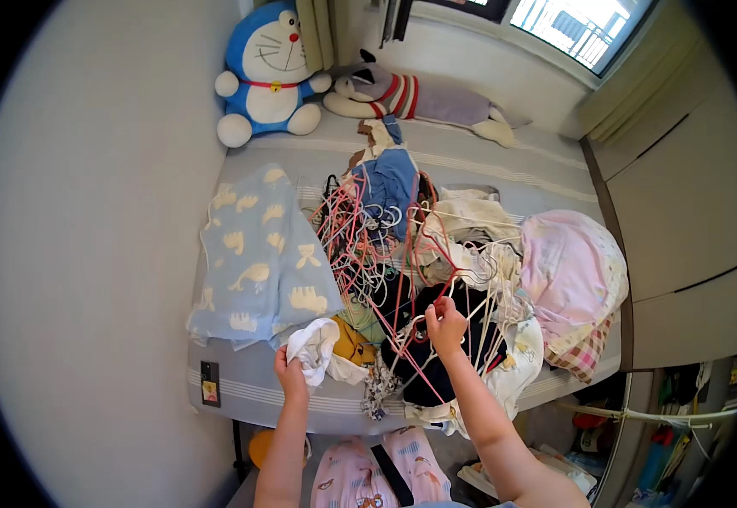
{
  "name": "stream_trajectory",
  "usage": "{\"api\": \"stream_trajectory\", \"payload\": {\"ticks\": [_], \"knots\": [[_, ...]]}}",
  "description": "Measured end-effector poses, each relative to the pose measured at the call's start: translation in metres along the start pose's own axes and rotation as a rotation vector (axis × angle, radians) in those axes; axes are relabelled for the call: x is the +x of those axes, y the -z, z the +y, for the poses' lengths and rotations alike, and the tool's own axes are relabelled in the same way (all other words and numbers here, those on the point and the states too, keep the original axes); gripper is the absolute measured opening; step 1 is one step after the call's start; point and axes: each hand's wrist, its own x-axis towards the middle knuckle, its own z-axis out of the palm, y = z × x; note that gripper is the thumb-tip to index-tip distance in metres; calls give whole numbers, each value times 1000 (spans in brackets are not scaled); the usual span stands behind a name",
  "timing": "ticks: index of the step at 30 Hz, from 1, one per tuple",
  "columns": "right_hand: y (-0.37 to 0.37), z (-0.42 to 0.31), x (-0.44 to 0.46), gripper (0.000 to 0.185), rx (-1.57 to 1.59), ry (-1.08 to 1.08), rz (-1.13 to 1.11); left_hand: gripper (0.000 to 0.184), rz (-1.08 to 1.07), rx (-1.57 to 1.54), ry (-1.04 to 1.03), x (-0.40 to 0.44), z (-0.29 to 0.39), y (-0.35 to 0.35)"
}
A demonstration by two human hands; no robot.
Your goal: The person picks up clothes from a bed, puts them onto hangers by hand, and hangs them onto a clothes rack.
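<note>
Lower left of centre, the left hand held a white cloth between closed fingers, apparently near its edge to leave the rest loose. At centre, the right hand curled its fingers round hangers, presumably bunched for control, over the bed.

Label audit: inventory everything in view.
bed: 1, grey, centre
plush toys: 2, blue and grey, back
hangers: many, reddish/white, middle
clothes: many, mixed, middle
blanket: 1, blue, left
bundle: 1, pink, right
phone: 1, dark, front left
cloth: 1, white, front
curtains: 2, beige, back
wardrobe: 1, beige, right
window: 1, dark-framed, back
clutter: several, mixed, lower right
trousers: 1, pink, bottom
left hand: 1, bare, gripping cloth
right hand: 1, bare, holding hangers
</note>
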Motion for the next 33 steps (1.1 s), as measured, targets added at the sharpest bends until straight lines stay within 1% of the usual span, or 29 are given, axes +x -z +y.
{"api": "stream_trajectory", "payload": {"ticks": [2,3,5,6,9,11,13,15,17,19,20,22,24,25,27,28,29,31,33], "knots": [[13,-7,4,14,5,83,-5,31,-5,-4,-42,-6,12,-4],[20,-17,7,13,-44,131,-17,31,-4,10,-56,-11,22,-9],[25,-38,12,13,-143,137,-25,31,-37,28,-83,-21,38,-12],[25,-49,14,13,-144,98,3,31,-73,28,-101,-24,46,-13],[26,-80,17,12,-17,130,79,31,-154,23,-141,-36,67,-14],[27,-99,14,11,73,235,83,30,-187,43,-169,-43,82,-13],[29,-110,10,11,276,154,-115,28,-201,87,-192,-50,95,-9],[33,-115,11,13,419,40,-291,22,-167,153,-227,-56,101,-4],[33,-113,9,12,583,2,-318,19,-143,218,-260,-55,103,0],[31,-105,2,11,780,-51,-358,21,-122,291,-281,-55,107,6],[32,-101,-2,11,1019,-147,-411,21,-102,341,-330,-55,109,10],[38,-103,-5,11,1151,-200,-367,24,-64,433,-427,-61,122,8],[43,-103,-4,9,1288,-252,-312,25,-58,498,-459,-58,126,12],[41,-99,0,8,1363,-312,-343,25,-55,529,-475,-58,127,11],[47,-93,1,13,1586,-592,-412,25,-66,489,-482,-70,137,5],[41,-87,2,20,1594,-807,-423,25,-72,473,-483,-78,142,3],[35,-82,-3,22,1718,-857,-339,25,-79,452,-501,-76,138,5],[41,-83,-14,22,1830,-810,-271,24,-89,410,-536,-75,133,6],[48,-80,-21,22,1844,-739,-289,21,-113,406,-583,-83,139,6]]}}
